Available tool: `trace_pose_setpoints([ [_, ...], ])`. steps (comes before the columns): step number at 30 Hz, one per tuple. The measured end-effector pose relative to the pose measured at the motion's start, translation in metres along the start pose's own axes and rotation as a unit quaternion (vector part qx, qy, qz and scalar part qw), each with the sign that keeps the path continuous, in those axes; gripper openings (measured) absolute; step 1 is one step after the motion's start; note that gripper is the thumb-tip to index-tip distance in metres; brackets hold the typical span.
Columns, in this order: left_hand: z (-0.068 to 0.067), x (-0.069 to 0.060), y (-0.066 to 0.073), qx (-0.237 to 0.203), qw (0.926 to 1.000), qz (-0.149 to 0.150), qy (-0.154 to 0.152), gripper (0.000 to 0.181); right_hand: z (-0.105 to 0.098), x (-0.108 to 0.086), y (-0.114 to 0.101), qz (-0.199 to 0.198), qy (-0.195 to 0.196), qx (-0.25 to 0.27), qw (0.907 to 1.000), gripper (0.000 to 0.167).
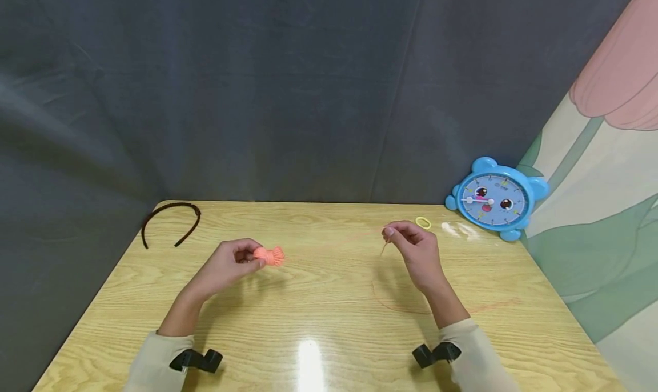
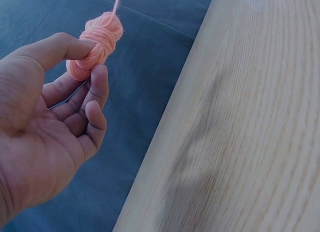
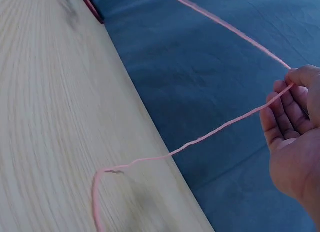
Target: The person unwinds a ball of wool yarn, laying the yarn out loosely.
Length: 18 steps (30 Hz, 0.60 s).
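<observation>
A small bundle of coral-pink yarn (image 1: pixel 269 256), wound tightly round its middle, is pinched between the thumb and fingers of my left hand (image 1: pixel 229 264) above the table. In the left wrist view the wraps of the yarn bundle (image 2: pixel 100 44) show clearly, and a strand leaves its top. My right hand (image 1: pixel 415 252) pinches the yarn strand (image 3: pixel 227 124) between thumb and fingertips, to the right of the bundle. From those fingertips one length runs taut up and left in the right wrist view; the other hangs down onto the table.
The wooden table (image 1: pixel 319 306) backs onto a dark cloth. A black headband (image 1: pixel 172 205) lies at the back left. Behind my right hand is a yellow ring (image 1: pixel 423 223); a blue bear-shaped clock (image 1: pixel 494 200) stands at the back right. Loose yarn trails under the right arm.
</observation>
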<state>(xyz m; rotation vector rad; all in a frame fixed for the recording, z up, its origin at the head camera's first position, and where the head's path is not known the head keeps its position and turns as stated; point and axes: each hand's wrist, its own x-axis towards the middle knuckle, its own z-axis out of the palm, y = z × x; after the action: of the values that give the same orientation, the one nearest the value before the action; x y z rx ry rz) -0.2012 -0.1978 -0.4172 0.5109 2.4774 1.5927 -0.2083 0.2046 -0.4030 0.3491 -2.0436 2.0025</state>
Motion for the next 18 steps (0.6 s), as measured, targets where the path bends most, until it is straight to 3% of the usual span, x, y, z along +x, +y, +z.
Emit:
trace_pose_setpoints([
  [9,-0.001,-0.001,0.002,0.007,0.9999,-0.007,0.007,0.019,-0.028,0.002,-0.002,-0.001,0.043,-0.012,0.999,0.022],
  [18,-0.001,-0.001,0.003,0.009,0.9999,-0.005,0.009,0.019,-0.051,0.002,-0.005,-0.005,0.092,0.015,0.9956,0.016],
])
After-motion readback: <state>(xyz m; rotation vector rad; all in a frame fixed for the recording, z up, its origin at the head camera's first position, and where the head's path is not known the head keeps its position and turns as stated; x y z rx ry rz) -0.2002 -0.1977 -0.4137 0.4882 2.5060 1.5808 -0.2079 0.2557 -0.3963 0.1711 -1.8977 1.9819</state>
